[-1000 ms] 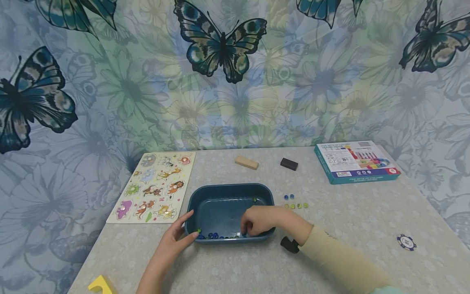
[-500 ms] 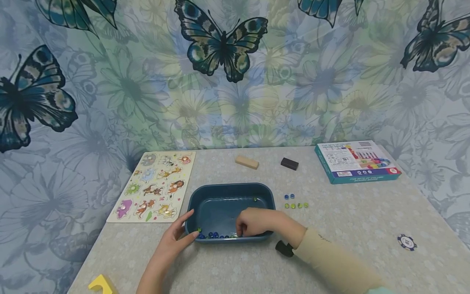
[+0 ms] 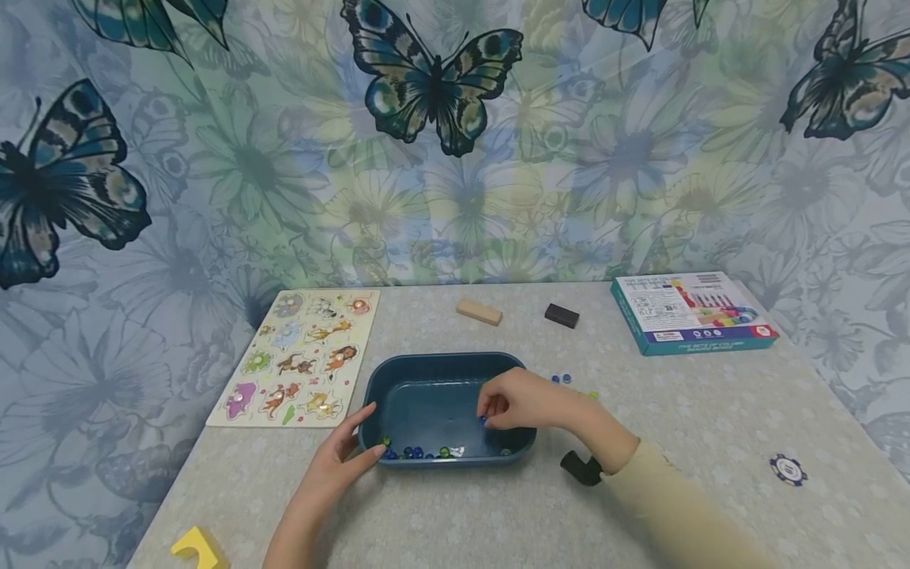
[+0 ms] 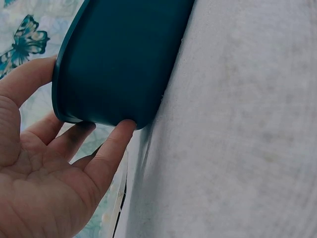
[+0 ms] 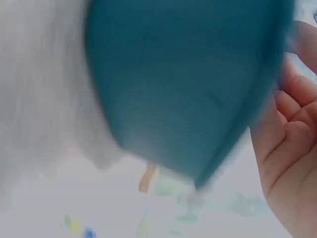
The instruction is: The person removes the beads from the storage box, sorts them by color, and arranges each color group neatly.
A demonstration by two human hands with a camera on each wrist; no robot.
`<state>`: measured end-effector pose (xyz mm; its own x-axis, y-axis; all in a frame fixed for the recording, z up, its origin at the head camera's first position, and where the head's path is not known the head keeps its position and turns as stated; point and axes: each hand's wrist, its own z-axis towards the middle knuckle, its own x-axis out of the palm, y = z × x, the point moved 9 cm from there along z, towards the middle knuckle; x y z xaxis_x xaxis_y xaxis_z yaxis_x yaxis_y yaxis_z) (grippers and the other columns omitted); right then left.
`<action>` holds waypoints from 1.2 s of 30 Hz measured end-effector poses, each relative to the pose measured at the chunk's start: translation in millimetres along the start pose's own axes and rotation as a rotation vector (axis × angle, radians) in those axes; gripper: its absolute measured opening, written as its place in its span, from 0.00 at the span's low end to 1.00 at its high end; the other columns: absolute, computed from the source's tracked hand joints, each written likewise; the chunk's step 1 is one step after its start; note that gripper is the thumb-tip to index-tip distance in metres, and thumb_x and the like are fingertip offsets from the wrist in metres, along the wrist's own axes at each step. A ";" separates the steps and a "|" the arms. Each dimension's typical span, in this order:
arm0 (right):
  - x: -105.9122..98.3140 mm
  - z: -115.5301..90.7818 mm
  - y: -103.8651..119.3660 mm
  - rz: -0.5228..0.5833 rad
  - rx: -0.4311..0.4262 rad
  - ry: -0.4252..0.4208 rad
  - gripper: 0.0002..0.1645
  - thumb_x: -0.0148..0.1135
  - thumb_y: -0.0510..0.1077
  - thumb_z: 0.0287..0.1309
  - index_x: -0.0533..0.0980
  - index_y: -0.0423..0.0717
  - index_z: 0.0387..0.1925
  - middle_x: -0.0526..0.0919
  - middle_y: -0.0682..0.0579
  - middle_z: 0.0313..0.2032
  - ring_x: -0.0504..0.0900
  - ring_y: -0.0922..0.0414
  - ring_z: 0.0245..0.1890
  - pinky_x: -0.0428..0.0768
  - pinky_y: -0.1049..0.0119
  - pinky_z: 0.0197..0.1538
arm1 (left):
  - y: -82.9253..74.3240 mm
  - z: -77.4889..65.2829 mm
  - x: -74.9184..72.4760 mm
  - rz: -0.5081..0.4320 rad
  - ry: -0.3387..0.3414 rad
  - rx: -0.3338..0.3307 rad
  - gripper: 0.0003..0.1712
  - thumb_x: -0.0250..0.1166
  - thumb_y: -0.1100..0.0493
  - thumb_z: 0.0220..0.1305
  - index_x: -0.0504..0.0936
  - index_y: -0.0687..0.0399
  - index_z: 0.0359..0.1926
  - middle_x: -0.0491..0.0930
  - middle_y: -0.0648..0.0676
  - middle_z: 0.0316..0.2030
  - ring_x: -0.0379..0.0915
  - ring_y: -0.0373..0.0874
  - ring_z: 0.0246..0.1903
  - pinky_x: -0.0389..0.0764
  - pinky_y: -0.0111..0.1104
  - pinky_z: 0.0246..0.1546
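Note:
A dark blue plastic tub (image 3: 426,362) stands mid-table, with several blue and green glass marbles (image 3: 413,453) along its near inner side. My left hand (image 3: 334,466) holds the tub's left end, thumb and fingers spread around the near corner; the left wrist view has the fingertips against the outer wall. Over the right part of the tub, my right hand (image 3: 526,399) pinches a blue marble (image 3: 483,420) between thumb and fingers. In the right wrist view the tub's wall hides those fingertips. Beyond that hand lie two blue marbles (image 3: 561,378) and a partly covered yellow-green marble (image 3: 593,394).
An animal puzzle board (image 3: 298,359) lies left of the tub. Behind it are a tan wooden block (image 3: 479,311) and a black block (image 3: 562,316). A flat game box (image 3: 693,314) is at the back right, a poker chip (image 3: 788,469) at right, a yellow arch block (image 3: 199,548) front left.
My right hand has lifted from the tub's near side and moved up and right, with a blue marble now showing in its fingers. The left hand keeps its place on the tub.

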<state>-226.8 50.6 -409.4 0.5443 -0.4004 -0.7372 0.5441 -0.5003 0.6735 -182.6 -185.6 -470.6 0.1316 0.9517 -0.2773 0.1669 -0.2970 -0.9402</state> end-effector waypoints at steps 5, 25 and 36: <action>-32.1 -27.3 -10.4 0.018 0.051 -0.080 0.04 0.63 0.40 0.56 0.80 0.48 0.35 0.80 0.63 0.29 0.78 0.66 0.29 0.80 0.70 0.35 | -1.0 0.3 0.2 0.006 -0.005 0.000 0.37 0.67 0.58 0.57 0.63 0.41 0.66 0.51 0.54 0.70 0.45 0.60 0.68 0.52 0.53 0.65; -74.5 -85.0 -141.9 -0.002 0.439 -0.229 0.03 0.64 0.36 0.53 0.79 0.42 0.32 0.78 0.55 0.26 0.73 0.58 0.28 0.75 0.66 0.33 | 0.7 -0.6 0.1 -0.007 0.000 -0.016 0.38 0.67 0.57 0.57 0.63 0.42 0.67 0.50 0.55 0.71 0.43 0.61 0.69 0.51 0.53 0.65; -67.5 -84.1 -161.7 -0.016 0.504 -0.211 0.02 0.65 0.38 0.51 0.79 0.46 0.29 0.78 0.54 0.24 0.73 0.58 0.26 0.73 0.66 0.31 | 0.7 1.2 -0.6 0.000 -0.004 -0.006 0.38 0.67 0.57 0.57 0.63 0.42 0.67 0.51 0.55 0.71 0.44 0.60 0.69 0.51 0.53 0.66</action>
<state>-297.9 223.0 -464.0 0.3705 -0.5090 -0.7770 0.1498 -0.7928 0.5908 -183.8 -186.3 -471.4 0.1279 0.9520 -0.2781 0.1725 -0.2975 -0.9390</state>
